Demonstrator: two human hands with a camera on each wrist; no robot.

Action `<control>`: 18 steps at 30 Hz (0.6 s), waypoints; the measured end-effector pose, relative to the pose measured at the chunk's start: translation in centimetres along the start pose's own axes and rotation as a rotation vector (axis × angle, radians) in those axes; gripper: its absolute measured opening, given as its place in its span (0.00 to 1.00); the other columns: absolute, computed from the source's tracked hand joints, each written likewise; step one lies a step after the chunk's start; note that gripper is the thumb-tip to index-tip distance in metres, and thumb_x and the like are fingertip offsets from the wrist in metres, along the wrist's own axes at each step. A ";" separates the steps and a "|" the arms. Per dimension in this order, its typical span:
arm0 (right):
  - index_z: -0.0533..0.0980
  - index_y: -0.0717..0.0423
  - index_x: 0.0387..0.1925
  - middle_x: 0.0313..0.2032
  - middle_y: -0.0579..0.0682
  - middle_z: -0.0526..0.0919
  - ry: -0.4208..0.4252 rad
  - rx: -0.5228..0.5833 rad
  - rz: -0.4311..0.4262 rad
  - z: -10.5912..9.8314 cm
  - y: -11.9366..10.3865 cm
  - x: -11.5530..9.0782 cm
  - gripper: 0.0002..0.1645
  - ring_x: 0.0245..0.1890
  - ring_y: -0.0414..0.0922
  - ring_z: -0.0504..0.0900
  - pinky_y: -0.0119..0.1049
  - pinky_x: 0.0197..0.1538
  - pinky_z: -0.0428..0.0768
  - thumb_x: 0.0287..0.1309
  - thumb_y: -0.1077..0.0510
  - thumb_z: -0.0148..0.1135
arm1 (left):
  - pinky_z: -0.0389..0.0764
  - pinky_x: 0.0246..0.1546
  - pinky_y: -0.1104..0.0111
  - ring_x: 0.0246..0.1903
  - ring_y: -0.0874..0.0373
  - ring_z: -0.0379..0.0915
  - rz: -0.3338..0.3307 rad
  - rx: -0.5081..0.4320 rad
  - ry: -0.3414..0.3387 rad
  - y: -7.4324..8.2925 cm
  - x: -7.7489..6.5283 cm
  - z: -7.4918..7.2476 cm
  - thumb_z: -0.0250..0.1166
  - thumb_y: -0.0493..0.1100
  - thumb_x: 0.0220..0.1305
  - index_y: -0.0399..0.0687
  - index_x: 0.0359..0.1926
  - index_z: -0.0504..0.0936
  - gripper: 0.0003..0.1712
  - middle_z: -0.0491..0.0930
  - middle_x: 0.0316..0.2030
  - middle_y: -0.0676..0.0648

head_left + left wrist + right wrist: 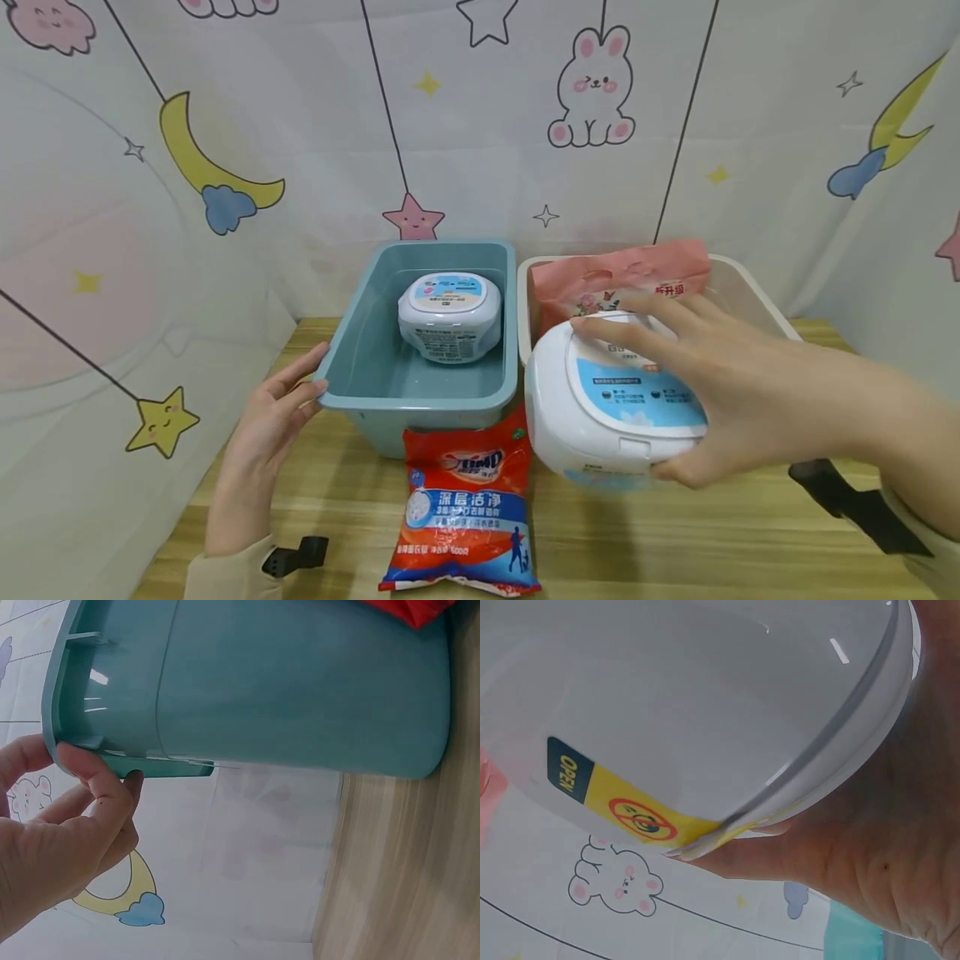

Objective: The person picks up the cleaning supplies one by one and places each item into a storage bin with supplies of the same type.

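The white tub [615, 408], grasped across its lid by the right grip [731, 375] at four o'clock from the teal basin [420, 403], is best kept clear of the rim [49, 712], pinched at eight o'clock by the left grip [277, 408].

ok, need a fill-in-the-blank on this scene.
The right hand grips a white tub whose dark label, in the right wrist view, reads ____.
The left hand holds the rim of the teal bin, which contains exactly ____ other tub.
The red bag is in ____ of the teal bin.
The cream bin stands on the teal bin's ____ side in the head view.
OPEN; one; front; right
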State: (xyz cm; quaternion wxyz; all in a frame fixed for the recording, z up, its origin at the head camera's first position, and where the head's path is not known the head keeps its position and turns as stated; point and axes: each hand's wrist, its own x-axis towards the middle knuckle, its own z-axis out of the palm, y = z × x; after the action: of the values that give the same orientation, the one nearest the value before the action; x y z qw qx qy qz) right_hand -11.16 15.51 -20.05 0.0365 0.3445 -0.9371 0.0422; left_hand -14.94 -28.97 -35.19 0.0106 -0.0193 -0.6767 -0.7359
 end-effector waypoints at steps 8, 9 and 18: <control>0.50 0.16 0.69 0.65 0.37 0.60 0.014 -0.014 -0.009 -1.1 0.0 1.1 0.64 0.59 0.41 0.62 0.46 0.51 0.74 0.29 0.30 0.76 | 0.78 0.46 0.79 0.46 0.68 0.73 0.003 0.045 -0.052 0.0 0.0 -0.2 0.57 0.35 0.69 0.36 0.73 0.52 0.36 0.65 0.58 0.60; 0.50 0.17 0.69 0.65 0.38 0.61 0.009 -0.018 -0.003 -1.3 0.0 1.3 0.64 0.59 0.41 0.62 0.46 0.50 0.75 0.29 0.30 0.76 | 0.78 0.45 0.79 0.45 0.68 0.73 0.001 0.045 -0.051 0.0 0.0 -0.2 0.57 0.35 0.68 0.36 0.73 0.52 0.36 0.66 0.57 0.59; 0.52 0.20 0.69 0.64 0.41 0.63 -0.003 -0.029 -0.018 -2.3 -0.3 3.3 0.63 0.60 0.44 0.62 0.48 0.51 0.77 0.30 0.34 0.76 | 0.79 0.45 0.79 0.44 0.68 0.74 0.001 0.045 -0.050 0.0 -0.1 -0.4 0.57 0.35 0.68 0.35 0.72 0.53 0.36 0.67 0.56 0.58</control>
State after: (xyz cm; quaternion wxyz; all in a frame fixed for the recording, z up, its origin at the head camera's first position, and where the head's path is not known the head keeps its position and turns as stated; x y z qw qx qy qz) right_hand -13.36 13.37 -17.42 0.0405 0.3526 -0.9345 0.0278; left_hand -14.86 -29.40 -35.27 -0.0053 -0.0378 -0.6933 -0.7197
